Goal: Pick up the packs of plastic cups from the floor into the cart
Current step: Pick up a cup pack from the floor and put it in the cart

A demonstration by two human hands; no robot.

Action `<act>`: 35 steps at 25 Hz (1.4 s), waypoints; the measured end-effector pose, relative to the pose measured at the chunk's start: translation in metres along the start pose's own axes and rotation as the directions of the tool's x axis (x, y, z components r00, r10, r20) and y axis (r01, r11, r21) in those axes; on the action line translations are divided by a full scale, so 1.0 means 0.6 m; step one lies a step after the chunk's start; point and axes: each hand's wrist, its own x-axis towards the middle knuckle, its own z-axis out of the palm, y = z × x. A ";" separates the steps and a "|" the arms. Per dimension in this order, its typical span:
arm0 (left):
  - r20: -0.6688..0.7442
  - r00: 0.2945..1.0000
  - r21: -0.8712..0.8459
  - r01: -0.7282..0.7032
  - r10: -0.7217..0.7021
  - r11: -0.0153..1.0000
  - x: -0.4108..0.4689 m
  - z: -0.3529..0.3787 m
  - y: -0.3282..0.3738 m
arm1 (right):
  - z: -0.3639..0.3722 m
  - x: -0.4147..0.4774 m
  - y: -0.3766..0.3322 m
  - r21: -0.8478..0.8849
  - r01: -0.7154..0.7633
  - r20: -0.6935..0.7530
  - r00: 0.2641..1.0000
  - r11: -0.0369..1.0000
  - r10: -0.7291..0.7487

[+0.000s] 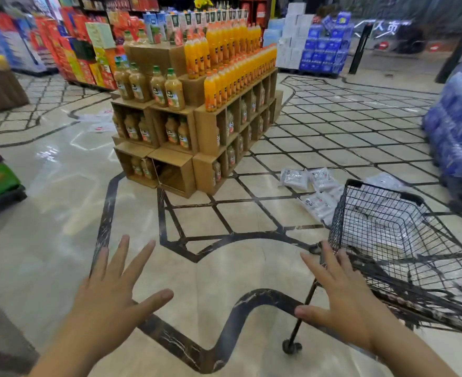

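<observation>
Down on the shop floor [61, 186], both hands are out in front, palms down, and neither holds anything. Left hand [107, 292] hovers over the pale marble with its fingers [138, 259] spread wide and straight, thumb out to the side. Right hand [344, 295] mirrors it, fingers [329, 257] fanned apart, their tips at the near left corner of the cart [341, 208]; whether they touch the wire I cannot tell. That black wire cart stands at the right, one small wheel [292, 346] down near the right wrist. Now the packs [295, 178]: white and clear, lying loose on the black-lined tiles just beyond the cart's far left corner. One lies flat, a second [323, 178] is right beside it, a third [317, 205] is closer in, against the cart's left side, and another [385, 180] peeks out behind the far rim. More white wrapping shows through the mesh, though whether it sits inside the basket or on the floor underneath is unclear. Straight ahead rises the juice stand [197, 118], wooden crates of orange and brownish bottles, well apart from the hands. At the far right edge sits a blurred blue stack [458, 118].
</observation>
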 end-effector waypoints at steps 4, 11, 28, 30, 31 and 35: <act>0.016 0.999 -0.033 -0.032 0.033 0.999 0.082 -0.015 0.033 | -0.026 0.037 0.031 0.041 -0.105 -0.016 0.994 0.994 0.106; 0.063 0.996 -0.011 -0.061 0.062 0.998 0.288 -0.036 0.094 | -0.076 0.247 0.091 0.185 -0.126 -0.060 0.988 0.975 0.140; -0.065 0.994 -0.120 -0.089 0.082 0.989 0.872 -0.111 0.045 | -0.275 0.699 0.145 0.254 -0.235 -0.133 0.952 0.938 0.275; -0.051 0.986 -0.162 -0.163 0.157 0.973 0.963 -0.129 0.057 | -0.294 0.734 0.139 0.289 -0.302 -0.159 0.921 0.909 0.356; -0.049 0.977 -0.169 -0.213 0.208 0.962 1.013 -0.140 0.065 | -0.303 0.750 0.136 0.314 -0.328 -0.176 0.902 0.891 0.394; 0.012 0.921 -0.111 -0.386 0.390 0.916 1.192 -0.174 0.124 | -0.328 0.799 0.129 0.388 -0.460 -0.202 0.803 0.799 0.560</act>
